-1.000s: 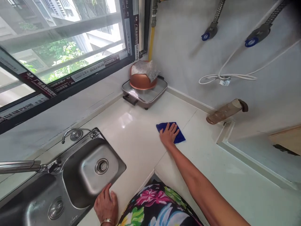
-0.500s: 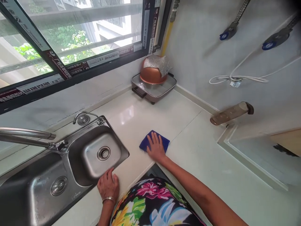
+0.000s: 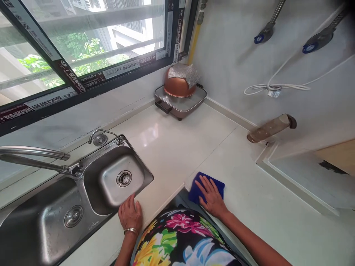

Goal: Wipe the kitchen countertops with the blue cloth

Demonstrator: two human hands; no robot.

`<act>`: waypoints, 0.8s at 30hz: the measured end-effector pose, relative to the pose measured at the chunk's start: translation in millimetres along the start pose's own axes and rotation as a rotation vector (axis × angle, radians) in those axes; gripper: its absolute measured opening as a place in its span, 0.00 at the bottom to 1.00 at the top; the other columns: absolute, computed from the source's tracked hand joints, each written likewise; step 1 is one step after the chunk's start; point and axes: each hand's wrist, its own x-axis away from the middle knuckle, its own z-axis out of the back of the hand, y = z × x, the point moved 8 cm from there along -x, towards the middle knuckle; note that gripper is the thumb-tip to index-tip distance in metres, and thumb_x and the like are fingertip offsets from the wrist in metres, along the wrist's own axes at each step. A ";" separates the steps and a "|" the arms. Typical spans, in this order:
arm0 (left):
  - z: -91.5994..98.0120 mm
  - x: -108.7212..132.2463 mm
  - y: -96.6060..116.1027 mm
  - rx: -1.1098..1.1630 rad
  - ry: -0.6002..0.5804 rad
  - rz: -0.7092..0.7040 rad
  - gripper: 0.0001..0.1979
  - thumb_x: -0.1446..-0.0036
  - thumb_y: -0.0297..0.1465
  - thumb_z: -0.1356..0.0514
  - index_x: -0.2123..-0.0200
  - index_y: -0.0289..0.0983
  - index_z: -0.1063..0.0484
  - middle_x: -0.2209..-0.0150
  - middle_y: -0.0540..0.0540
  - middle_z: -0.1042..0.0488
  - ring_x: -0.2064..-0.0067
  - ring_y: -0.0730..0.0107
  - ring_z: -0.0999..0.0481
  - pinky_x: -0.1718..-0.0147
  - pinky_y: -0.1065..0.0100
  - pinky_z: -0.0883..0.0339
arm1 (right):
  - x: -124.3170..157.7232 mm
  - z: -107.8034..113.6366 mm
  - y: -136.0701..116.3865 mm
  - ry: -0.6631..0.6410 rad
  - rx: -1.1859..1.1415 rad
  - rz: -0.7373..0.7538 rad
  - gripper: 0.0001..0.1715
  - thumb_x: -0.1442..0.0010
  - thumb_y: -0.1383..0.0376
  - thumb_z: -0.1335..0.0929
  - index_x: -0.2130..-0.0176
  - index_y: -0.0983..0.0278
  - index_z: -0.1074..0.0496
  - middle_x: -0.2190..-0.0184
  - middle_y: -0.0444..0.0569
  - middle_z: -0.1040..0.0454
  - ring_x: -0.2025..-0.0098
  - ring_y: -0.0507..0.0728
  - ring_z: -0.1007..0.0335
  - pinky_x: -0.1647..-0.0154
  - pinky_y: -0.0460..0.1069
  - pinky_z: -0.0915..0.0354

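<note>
A folded blue cloth [image 3: 205,189] lies on the white countertop [image 3: 177,147], close to the inner corner of its front edge. My right hand [image 3: 212,197] rests flat on top of it, fingers stretched and somewhat spread, pressing rather than gripping. Part of the cloth is hidden under the palm. To the left, my left hand [image 3: 131,214], with a silver bracelet at the wrist, rests open on the counter strip in front of the sink. Its fingertips touch the rim of the double steel sink [image 3: 151,178], beside the right-hand basin.
Two faucets stand along the sink's back, a large one [image 3: 36,152] and a thin one [image 3: 104,131]. An electric pan [image 3: 181,109] carrying a copper-coloured pot [image 3: 179,87] occupies the back corner. A brown pipe [image 3: 271,128] sticks out at right. Cables and hoses hang on the wall.
My right hand has slid the blue cloth right and toward me, past the counter's inner corner. The left hand stays by the sink rim. The view has shifted slightly.
</note>
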 end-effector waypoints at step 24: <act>-4.8 20.1 -15.6 0.131 0.059 -0.067 0.22 0.35 0.33 0.50 0.41 0.34 0.31 0.40 0.37 0.29 0.37 0.55 0.33 0.37 0.49 0.41 | -123.1 -36.0 -62.4 0.111 0.014 -0.038 0.45 0.40 0.55 0.36 0.30 0.65 0.50 0.28 0.61 0.58 0.28 0.69 0.60 0.30 0.67 0.62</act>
